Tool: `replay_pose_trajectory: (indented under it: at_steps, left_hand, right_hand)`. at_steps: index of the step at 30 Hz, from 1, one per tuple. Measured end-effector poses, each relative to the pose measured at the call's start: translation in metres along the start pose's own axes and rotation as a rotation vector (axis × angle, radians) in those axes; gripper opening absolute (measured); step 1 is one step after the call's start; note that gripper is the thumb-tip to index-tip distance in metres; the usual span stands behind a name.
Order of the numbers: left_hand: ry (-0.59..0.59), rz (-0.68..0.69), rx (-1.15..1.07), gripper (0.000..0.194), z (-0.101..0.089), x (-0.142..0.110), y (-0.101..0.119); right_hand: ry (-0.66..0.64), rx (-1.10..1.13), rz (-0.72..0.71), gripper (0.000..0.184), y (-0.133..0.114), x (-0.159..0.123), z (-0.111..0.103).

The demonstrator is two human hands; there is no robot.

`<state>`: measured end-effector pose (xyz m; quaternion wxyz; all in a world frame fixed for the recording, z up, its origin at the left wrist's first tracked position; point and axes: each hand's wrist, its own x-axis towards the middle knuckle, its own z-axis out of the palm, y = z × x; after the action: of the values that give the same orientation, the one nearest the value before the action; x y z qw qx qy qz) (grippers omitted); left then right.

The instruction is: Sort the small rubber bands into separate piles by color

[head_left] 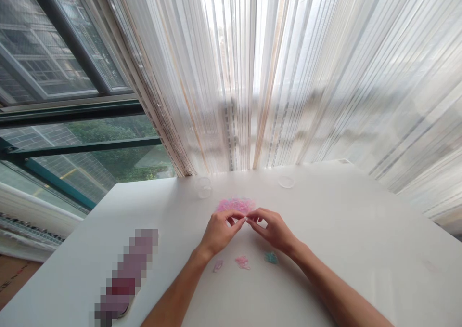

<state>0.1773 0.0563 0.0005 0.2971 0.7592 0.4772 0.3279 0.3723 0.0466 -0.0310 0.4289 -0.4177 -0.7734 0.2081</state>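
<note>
My left hand (224, 227) and my right hand (269, 225) meet above the white table, thumb and forefinger of each pinched together. Whatever sits between the fingertips is too small to make out. Just behind them lies a heap of small pink and pastel pieces (235, 204), partly covered by my fingers. Nearer to me, between my forearms, are three little groups: pale lilac pieces (217, 266), pink pieces (242, 262) and teal pieces (270, 257).
A clear round container (204, 187) stands at the back of the white table (339, 264), with a clear round lid (286, 182) to its right. On the left lies a pixelated, purplish long object (130, 274). Sheer striped curtains (249, 100) hang along the far edge.
</note>
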Motion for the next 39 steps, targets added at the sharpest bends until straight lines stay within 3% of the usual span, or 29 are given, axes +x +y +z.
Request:
replay_pose_trajectory:
  at_steps: [39]
  left_hand:
    - [-0.01,-0.001,-0.002,0.019,-0.0016,-0.0028,-0.0007]
  right_hand:
    - [0.001,-0.001,0.023,0.015,-0.0075,0.0008,-0.0045]
